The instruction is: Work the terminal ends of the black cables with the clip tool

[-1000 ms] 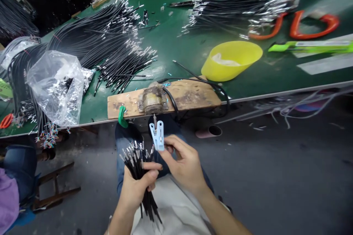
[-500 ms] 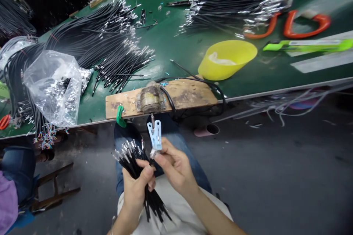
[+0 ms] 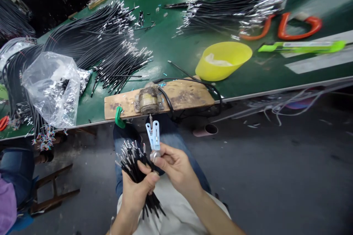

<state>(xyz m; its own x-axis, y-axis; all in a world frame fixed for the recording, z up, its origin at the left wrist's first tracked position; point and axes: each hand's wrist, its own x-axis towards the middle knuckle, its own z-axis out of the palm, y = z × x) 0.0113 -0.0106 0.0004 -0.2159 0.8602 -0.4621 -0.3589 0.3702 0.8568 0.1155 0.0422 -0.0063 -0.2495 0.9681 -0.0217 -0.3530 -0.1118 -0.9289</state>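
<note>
My left hand (image 3: 138, 187) is closed around a bundle of short black cables (image 3: 131, 159) with silvery foil-wrapped tips, held upright over my lap. The lower ends poke out below the palm. My right hand (image 3: 176, 167) pinches the silvery foil end of a cable (image 3: 155, 155) between thumb and fingers. Just above that pinch is a light blue clothespin (image 3: 154, 136), fixed to the shaft of a small motor (image 3: 149, 100). Whether the foil end sits inside the clothespin's jaws is hard to see. The motor is mounted on a wooden board (image 3: 190, 95) at the table's edge.
Cable piles (image 3: 118, 55) and a plastic bag (image 3: 52, 88) lie on the green table to the left. A yellow cup (image 3: 223, 60), orange-handled scissors (image 3: 299, 29), a green-capped cutter (image 3: 303, 47) and another cable bundle (image 3: 220, 13) are at the right. A green clamp (image 3: 119, 118) grips the board.
My left thumb and the cable bundle have shifted slightly, the thumb reaching further right under my right hand. The right hand still pinches below the clothespin. The whole view has moved a little.
</note>
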